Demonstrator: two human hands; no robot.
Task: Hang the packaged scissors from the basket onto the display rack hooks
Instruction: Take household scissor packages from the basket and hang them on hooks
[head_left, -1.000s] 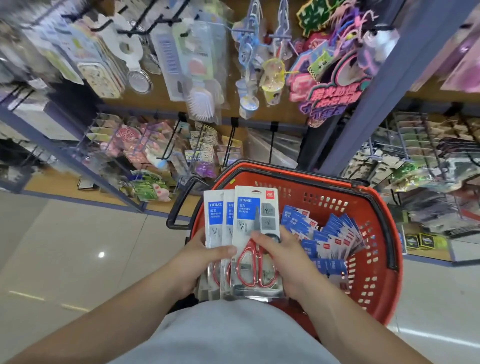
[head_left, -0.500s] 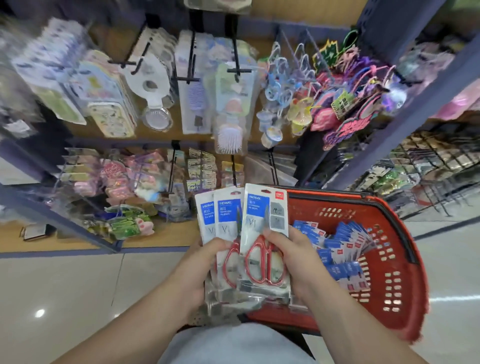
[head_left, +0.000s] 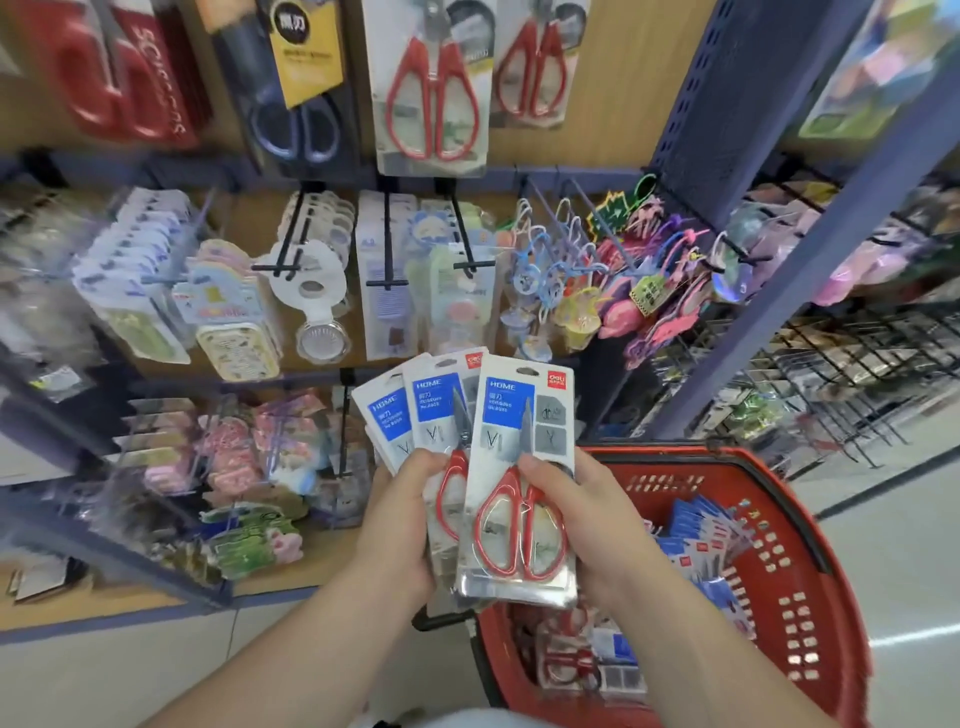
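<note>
Head view: compared with half a second ago, the fanned packaged scissors (head_left: 519, 488) sit higher, above the red basket (head_left: 675, 454) at 5 o'clock. Hung red scissors (head_left: 431, 93) now show at 12 o'clock. The left hand (head_left: 402, 525) grips the rear packs and the right hand (head_left: 587, 525) pinches the front one. The labels read "HOME" and "deli".

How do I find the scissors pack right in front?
Find the red basket at lower right; above its rim the left hand holds fanned scissors packs. The front pack is rightmost, pinched by the right hand; only it shows both red handles whole.
</note>
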